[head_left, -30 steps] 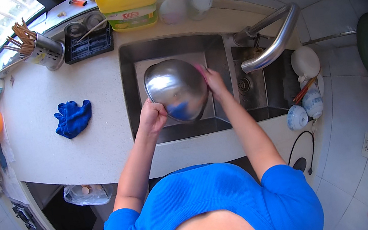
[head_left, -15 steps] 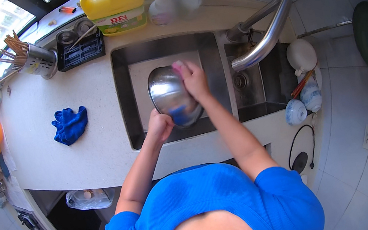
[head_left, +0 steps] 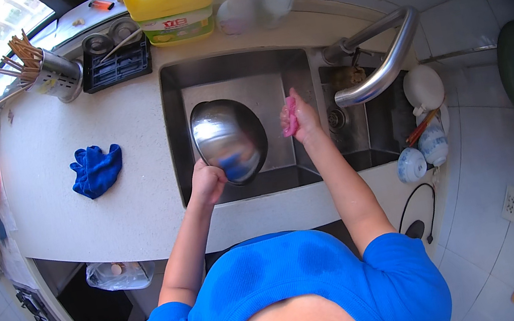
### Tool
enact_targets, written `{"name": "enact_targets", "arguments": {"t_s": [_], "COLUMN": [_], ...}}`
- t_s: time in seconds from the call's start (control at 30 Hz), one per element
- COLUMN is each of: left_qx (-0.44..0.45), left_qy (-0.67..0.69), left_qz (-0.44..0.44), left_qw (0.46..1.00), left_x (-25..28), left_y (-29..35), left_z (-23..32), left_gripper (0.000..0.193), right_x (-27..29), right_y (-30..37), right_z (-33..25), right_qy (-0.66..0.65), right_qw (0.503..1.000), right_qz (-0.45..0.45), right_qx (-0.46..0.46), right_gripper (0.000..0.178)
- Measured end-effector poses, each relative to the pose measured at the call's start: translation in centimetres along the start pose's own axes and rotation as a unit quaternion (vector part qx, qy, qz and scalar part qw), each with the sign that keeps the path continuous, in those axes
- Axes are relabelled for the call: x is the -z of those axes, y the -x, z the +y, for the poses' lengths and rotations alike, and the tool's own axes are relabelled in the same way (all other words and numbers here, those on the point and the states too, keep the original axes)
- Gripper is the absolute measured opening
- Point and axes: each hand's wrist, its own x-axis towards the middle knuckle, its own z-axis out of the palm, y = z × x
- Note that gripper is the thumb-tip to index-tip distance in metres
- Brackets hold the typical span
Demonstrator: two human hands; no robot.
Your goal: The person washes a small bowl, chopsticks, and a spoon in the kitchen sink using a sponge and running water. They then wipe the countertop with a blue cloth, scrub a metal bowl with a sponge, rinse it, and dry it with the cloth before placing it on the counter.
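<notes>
A shiny steel mixing bowl [head_left: 230,139] is tilted over the large basin of the steel sink [head_left: 228,69]. My left hand [head_left: 207,181] grips its lower left rim. To the right of the bowl and apart from it, my right hand [head_left: 301,116] is closed around a pink cleaning cloth [head_left: 291,117], near the divider between the two basins. The bowl's inside faces away and is hidden. A silver faucet [head_left: 384,68] arches above the smaller basin, just right of my right hand.
A blue cloth [head_left: 97,171] lies on the left counter [head_left: 64,227]. Behind the sink stand a yellow detergent jug [head_left: 171,11], a black rack [head_left: 116,63] and a chopstick holder [head_left: 57,76]. Patterned bowls [head_left: 411,165] and a white plate [head_left: 424,89] sit at the right edge.
My right hand with the pink cloth has come off the bowl and moved right. The bowl has shifted a little left with my left hand.
</notes>
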Motion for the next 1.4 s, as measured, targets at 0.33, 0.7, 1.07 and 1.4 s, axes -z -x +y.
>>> {"name": "enact_targets", "arguments": {"t_s": [0.33,0.7,1.07,1.4], "left_qx": [0.008,0.018,0.048,0.053], "left_qy": [-0.044,0.021,-0.002,0.001], "left_qz": [0.050,0.080,0.037,0.013], "left_qw": [0.998,0.996,0.998,0.999], "left_x": [-0.3,1.3,0.9,1.1], "left_y": [-1.0,-1.6,-1.3,-2.1], "left_z": [-1.2,-2.2,-2.0,-3.0], "left_gripper": [0.045,0.048,0.052,0.050], "right_x": [9.3,-3.4,-24.1,-32.3], "right_y": [-6.5,-0.9,-1.9,-9.6], "right_z": [6.0,0.4,0.7,3.8], "right_qy": [0.111,-0.015,0.060,0.471], "right_qw": [0.981,0.977,0.943,0.871], "right_qz": [0.129,-0.175,-0.325,0.001], "right_qx": [-0.092,-0.124,-0.050,0.138], "right_gripper": [0.031,0.048,0.047,0.051]}}
